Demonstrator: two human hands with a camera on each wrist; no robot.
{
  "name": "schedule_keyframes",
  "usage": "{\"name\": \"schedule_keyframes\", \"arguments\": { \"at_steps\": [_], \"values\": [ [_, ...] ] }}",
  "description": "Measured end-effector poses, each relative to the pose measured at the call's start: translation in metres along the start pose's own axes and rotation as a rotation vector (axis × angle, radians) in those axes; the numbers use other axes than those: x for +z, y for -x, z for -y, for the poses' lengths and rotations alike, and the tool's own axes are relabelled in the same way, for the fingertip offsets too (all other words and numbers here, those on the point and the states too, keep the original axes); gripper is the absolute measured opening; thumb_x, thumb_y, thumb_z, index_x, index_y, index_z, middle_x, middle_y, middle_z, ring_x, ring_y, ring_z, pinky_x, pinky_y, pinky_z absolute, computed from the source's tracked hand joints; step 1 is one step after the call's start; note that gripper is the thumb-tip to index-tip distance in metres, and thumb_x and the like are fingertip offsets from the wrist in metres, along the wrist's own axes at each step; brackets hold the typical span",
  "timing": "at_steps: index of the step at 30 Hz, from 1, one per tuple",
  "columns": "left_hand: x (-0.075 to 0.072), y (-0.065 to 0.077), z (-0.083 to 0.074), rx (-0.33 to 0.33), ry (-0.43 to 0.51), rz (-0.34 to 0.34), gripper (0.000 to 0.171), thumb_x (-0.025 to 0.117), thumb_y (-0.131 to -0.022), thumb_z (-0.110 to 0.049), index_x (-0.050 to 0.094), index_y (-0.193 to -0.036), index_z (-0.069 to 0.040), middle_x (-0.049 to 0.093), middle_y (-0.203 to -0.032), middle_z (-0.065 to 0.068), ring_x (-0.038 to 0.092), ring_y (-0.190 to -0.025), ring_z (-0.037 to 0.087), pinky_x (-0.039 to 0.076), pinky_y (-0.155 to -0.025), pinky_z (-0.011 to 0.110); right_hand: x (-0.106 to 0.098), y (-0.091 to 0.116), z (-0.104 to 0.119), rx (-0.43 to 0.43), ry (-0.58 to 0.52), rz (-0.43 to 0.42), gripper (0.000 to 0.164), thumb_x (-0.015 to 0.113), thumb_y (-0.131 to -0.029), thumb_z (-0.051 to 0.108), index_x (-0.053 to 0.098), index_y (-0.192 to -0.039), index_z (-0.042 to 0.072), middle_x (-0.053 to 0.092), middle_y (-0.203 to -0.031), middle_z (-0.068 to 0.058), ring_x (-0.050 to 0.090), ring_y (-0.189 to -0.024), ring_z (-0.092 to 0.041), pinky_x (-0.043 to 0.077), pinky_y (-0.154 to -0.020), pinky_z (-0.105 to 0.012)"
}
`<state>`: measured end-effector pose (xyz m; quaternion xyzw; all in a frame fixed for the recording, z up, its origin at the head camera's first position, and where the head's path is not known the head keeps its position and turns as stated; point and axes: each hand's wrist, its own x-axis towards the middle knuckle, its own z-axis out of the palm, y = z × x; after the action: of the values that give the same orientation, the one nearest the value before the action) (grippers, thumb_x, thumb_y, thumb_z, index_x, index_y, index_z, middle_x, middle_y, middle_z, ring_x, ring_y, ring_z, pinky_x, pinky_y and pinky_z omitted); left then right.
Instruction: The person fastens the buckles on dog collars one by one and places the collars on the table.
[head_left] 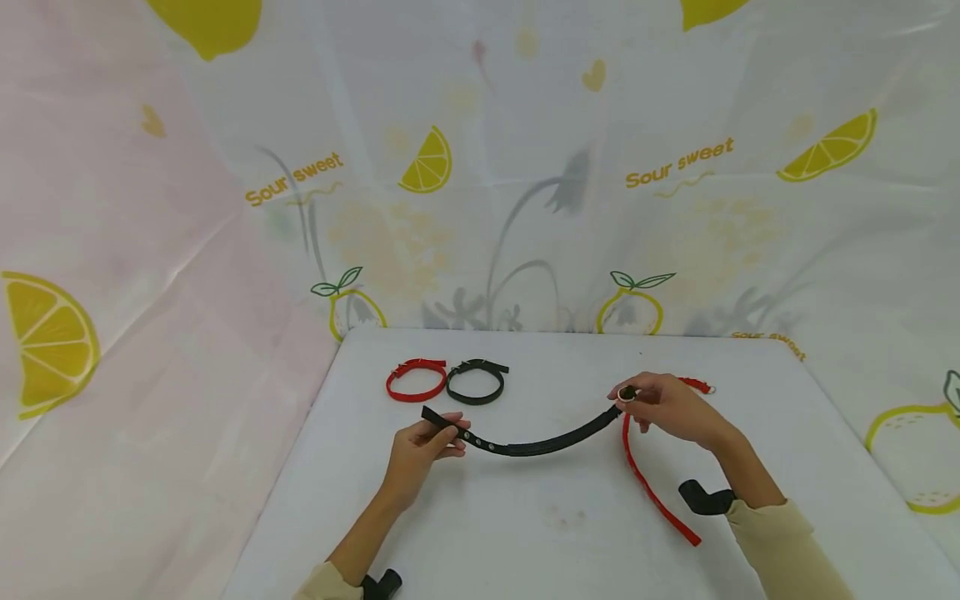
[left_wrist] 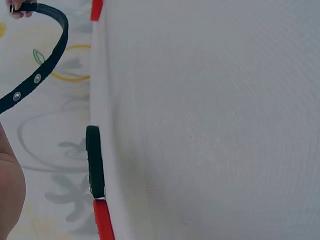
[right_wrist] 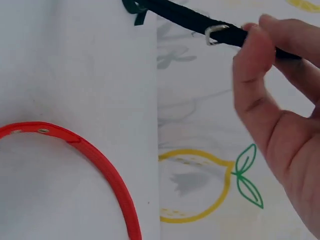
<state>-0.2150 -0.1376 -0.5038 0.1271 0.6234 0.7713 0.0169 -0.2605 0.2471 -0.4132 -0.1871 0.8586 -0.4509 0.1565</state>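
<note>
A black collar (head_left: 551,446) with metal eyelets hangs in a shallow curve between both hands, above the white table. My left hand (head_left: 420,450) pinches its punched strap end between thumb and fingers. The other end, near a metal ring and buckle (right_wrist: 216,35), is pinched by my right hand (head_left: 667,408). Below the right hand an unfastened red collar (head_left: 647,483) lies on the table, partly hidden by that hand. In the left wrist view the left hand (left_wrist: 11,185) shows only in part, while the collar's eyelets (left_wrist: 37,78) are plain.
Toward the back left of the table (head_left: 525,533) lie a red collar (head_left: 415,397) and a black collar (head_left: 475,400), each fastened into a loop, side by side. A lemon-printed curtain (head_left: 480,233) hangs behind the table. Black wrist mounts (head_left: 705,500) sit on the forearms.
</note>
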Motion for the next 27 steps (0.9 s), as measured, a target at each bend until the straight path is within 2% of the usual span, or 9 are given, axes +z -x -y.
{"name": "schedule_keyframes", "arguments": {
  "at_steps": [2,6,11,14,20,27],
  "values": [
    [0.002,0.000,0.000,0.004,-0.017,-0.006,0.028,0.058,-0.083,-0.011,0.058,-0.109,-0.001,0.060,-0.100,0.020,0.059,-0.080,0.033,0.049,-0.072,0.041,0.006,0.003,0.005,-0.002,-0.037,-0.038,0.019,0.057,-0.084,0.028,0.060,-0.100,0.018,0.058,-0.067,-0.013,0.055,-0.061,-0.030,0.046,-0.058,-0.032],
    [0.000,-0.003,0.009,0.031,-0.073,-0.035,0.025,0.057,-0.085,-0.016,0.061,-0.107,-0.005,0.063,-0.093,0.017,0.058,-0.085,0.034,0.050,-0.070,0.040,0.012,0.006,0.009,-0.089,-0.147,-0.070,0.019,0.056,-0.086,0.019,0.059,-0.101,0.008,0.059,-0.071,-0.019,0.055,-0.059,-0.031,0.049,-0.057,-0.035],
    [0.000,-0.006,0.011,0.050,-0.086,-0.066,0.025,0.052,-0.088,-0.017,0.060,-0.109,-0.007,0.064,-0.089,0.017,0.057,-0.088,0.039,0.048,-0.075,0.038,0.024,0.004,-0.007,-0.154,-0.295,-0.121,0.021,0.052,-0.088,0.018,0.058,-0.104,0.006,0.062,-0.088,-0.016,0.055,-0.058,-0.029,0.050,-0.056,-0.037],
    [0.000,-0.008,0.011,0.026,-0.105,-0.066,0.026,0.053,-0.087,-0.019,0.060,-0.111,-0.009,0.064,-0.089,0.016,0.057,-0.089,0.037,0.048,-0.077,0.036,0.038,0.001,-0.020,-0.158,-0.350,-0.143,0.022,0.050,-0.089,0.020,0.059,-0.104,0.007,0.060,-0.087,-0.016,0.054,-0.054,-0.027,0.050,-0.052,-0.036],
    [0.004,-0.010,0.016,-0.075,-0.160,0.007,0.033,0.052,-0.087,-0.027,0.054,-0.119,-0.017,0.065,-0.087,0.013,0.057,-0.085,0.039,0.049,-0.076,0.034,0.070,-0.004,-0.036,-0.122,-0.445,-0.160,0.027,0.046,-0.091,0.026,0.060,-0.102,0.005,0.056,-0.082,-0.022,0.050,-0.048,-0.025,0.048,-0.045,-0.033],
    [0.009,-0.009,0.015,-0.137,-0.196,0.094,0.037,0.054,-0.086,-0.029,0.052,-0.121,-0.016,0.065,-0.084,0.013,0.061,-0.069,0.028,0.050,-0.071,0.035,0.099,-0.007,-0.044,-0.073,-0.584,-0.042,0.030,0.047,-0.090,0.024,0.056,-0.110,0.003,0.050,-0.096,-0.032,0.052,-0.056,-0.020,0.050,-0.052,-0.034]
  ]
}}
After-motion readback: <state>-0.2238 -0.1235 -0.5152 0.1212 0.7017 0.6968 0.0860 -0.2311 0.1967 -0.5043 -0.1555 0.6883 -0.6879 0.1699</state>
